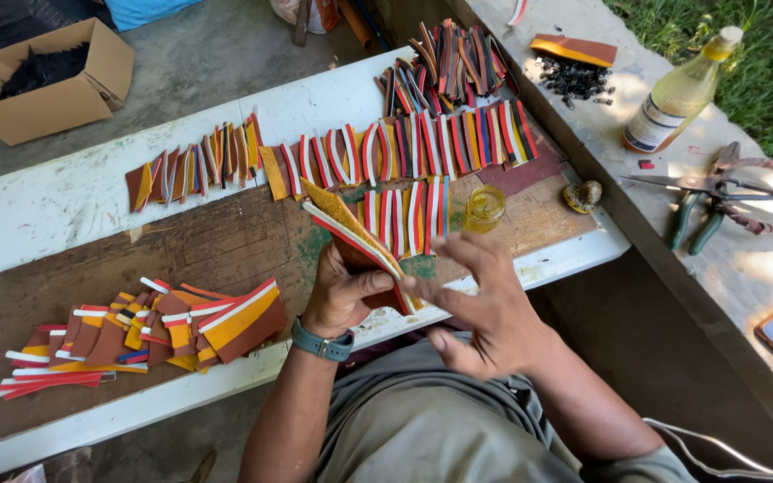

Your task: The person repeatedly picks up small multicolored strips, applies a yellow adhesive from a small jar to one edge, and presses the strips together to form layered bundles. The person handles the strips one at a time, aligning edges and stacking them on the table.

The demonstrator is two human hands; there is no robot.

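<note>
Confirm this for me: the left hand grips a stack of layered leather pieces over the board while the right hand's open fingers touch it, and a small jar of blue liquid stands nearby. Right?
Not quite. In the head view the small jar holds yellow liquid, not blue. The rest stands: the left hand grips the stack of layered pieces over the board, and the right hand touches it with open fingers.

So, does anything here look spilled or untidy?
Yes. Small black bits lie scattered loose on the concrete ledge beside the bottle. The striped strips lie in neat rows.

A board (216,250) lay on the table (64,192). Strip rows (404,148) sat at its twelve o'clock, a loose pile (145,335) at eight. A jar (484,207) stood at three; bottle (682,89) and pliers (717,192) lay on the ledge (744,268) beyond.
</note>
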